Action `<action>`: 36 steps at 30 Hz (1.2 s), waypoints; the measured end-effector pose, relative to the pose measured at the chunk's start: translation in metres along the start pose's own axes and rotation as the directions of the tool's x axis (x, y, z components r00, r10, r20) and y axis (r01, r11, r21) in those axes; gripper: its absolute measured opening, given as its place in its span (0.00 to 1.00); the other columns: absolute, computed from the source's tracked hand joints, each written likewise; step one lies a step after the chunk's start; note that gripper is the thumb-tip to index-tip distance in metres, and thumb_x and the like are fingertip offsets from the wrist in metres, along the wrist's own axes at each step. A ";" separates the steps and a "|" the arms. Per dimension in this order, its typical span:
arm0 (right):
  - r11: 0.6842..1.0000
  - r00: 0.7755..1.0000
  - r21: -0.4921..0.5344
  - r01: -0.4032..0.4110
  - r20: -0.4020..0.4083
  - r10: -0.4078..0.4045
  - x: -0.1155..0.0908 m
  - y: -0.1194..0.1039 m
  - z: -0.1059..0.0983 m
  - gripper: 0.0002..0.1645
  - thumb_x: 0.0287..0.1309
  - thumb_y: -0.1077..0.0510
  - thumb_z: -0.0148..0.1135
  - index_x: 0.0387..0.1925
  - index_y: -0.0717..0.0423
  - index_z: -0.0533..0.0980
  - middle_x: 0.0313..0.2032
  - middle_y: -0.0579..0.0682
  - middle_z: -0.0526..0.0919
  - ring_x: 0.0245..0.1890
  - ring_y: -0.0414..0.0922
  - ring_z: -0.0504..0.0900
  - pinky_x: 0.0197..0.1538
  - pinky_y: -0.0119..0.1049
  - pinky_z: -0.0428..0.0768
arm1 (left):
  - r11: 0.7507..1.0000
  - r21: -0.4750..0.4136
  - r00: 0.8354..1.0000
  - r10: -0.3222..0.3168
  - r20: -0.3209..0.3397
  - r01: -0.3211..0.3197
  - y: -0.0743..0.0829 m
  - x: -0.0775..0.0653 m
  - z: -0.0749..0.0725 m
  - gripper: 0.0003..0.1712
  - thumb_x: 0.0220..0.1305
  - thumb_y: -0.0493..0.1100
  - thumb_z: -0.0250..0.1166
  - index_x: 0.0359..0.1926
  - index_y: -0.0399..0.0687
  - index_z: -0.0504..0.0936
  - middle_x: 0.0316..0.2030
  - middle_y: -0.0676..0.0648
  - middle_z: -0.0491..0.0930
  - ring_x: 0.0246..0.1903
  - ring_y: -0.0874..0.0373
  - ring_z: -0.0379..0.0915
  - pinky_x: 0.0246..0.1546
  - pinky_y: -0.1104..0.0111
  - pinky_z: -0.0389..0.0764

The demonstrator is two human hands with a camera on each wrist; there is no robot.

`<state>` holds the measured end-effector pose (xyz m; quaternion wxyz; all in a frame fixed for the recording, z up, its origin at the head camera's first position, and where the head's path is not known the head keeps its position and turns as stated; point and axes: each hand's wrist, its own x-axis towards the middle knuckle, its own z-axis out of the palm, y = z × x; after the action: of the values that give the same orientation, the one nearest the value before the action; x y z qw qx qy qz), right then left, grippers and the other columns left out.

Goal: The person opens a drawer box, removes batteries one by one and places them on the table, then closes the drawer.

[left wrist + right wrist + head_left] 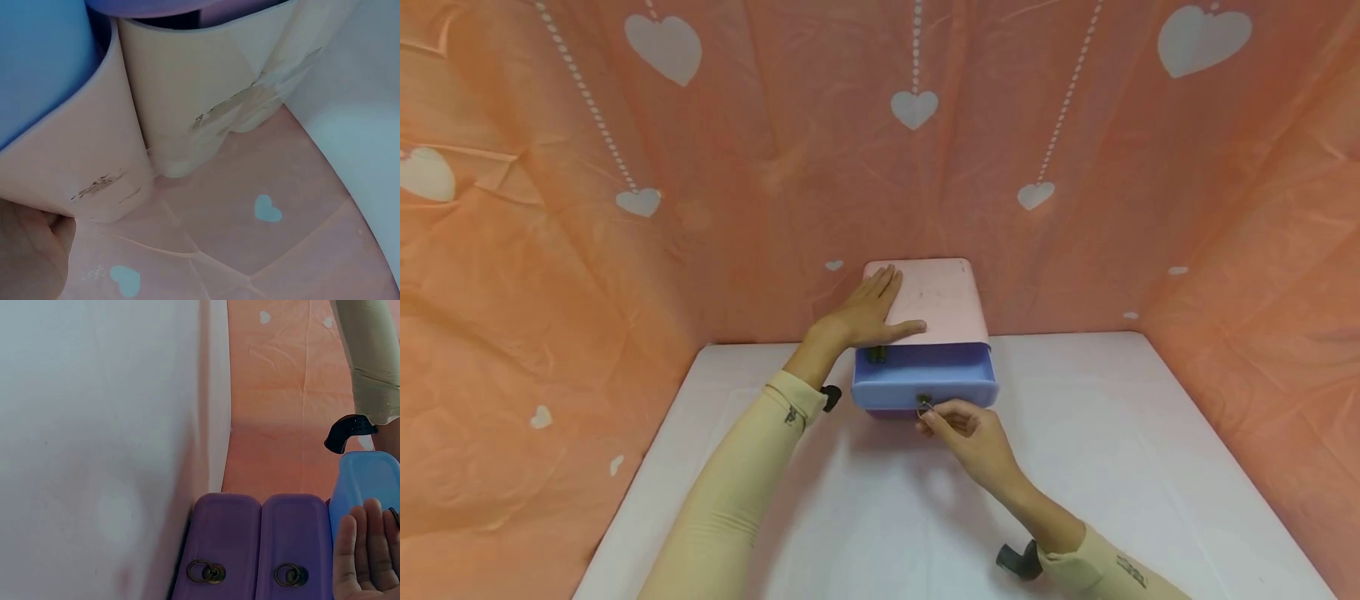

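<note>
A small drawer cabinet (942, 304) with a pink top stands against the backdrop. Its upper blue drawer (887, 393) is pulled out, and small dark greenish things (876, 354) lie at its left inside, partly hidden. My left hand (868, 317) rests flat on the cabinet top, fingers straight and thumb spread. In front of the drawer, my right hand (973, 437) pinches its metal ring pull (924, 408) between thumb and fingertips. The right wrist view shows two purple drawers (225, 544) below the blue one, each with a brass ring.
White cloth covers the table (887, 517). An orange backdrop (775, 208) with white hearts rises behind and on both sides. Scuffed, torn patches mark the cabinet's side (181, 81) in the left wrist view. A dark wrist mount (1021, 562) sits by the right sleeve.
</note>
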<state>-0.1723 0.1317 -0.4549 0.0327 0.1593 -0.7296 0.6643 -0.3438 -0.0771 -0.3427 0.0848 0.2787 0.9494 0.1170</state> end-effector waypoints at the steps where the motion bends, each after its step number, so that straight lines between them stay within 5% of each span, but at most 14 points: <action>1: 1.000 1.000 -0.001 -0.002 0.000 0.002 -0.001 0.000 0.000 0.10 0.75 0.60 0.67 0.44 0.66 0.87 0.41 0.59 0.92 0.44 0.45 0.92 0.54 0.34 0.88 | 1.000 -0.002 1.000 0.000 -0.001 0.000 0.000 0.000 0.000 0.65 0.73 0.79 0.52 0.87 0.47 0.29 0.86 0.45 0.24 0.85 0.52 0.19 0.84 0.58 0.32; 36: 1.000 1.000 0.014 -0.012 0.014 0.012 -0.026 0.000 0.003 0.09 0.74 0.62 0.68 0.43 0.68 0.86 0.41 0.59 0.92 0.43 0.43 0.92 0.52 0.34 0.88 | 0.999 -0.031 1.000 0.009 -0.004 -0.009 0.005 -0.005 -0.001 0.65 0.73 0.78 0.53 0.87 0.45 0.29 0.86 0.44 0.25 0.85 0.52 0.19 0.85 0.56 0.33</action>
<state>-0.1468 0.1335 -0.4618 0.0224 0.1598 -0.7259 0.6686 -0.3374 -0.0764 -0.3399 0.0870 0.2816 0.9463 0.1327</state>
